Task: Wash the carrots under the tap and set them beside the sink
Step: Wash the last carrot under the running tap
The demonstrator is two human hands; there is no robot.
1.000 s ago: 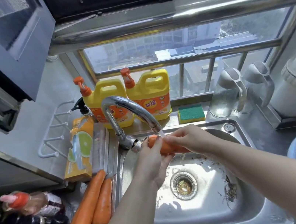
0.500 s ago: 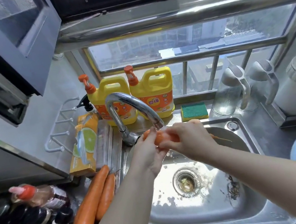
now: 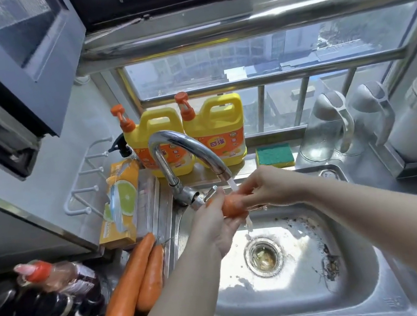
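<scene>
I'm looking down into a home kitchen. A steel sink (image 3: 360,295) with a curved tap (image 3: 181,148) running water sits under a barred window (image 3: 269,66) that looks out over city buildings. Two yellow dish soap jugs (image 3: 214,132) and a green sponge (image 3: 275,156) stand on the sill behind it. Sauce bottles (image 3: 41,299) crowd the desk (image 3: 166,219) at left, beside two carrots (image 3: 136,281). Cabinet doors (image 3: 21,51) hang above.

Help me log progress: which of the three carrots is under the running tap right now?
The carrot gripped by the left hand and right hand under the tap; the two others lie on the counter left of the sink.
</scene>
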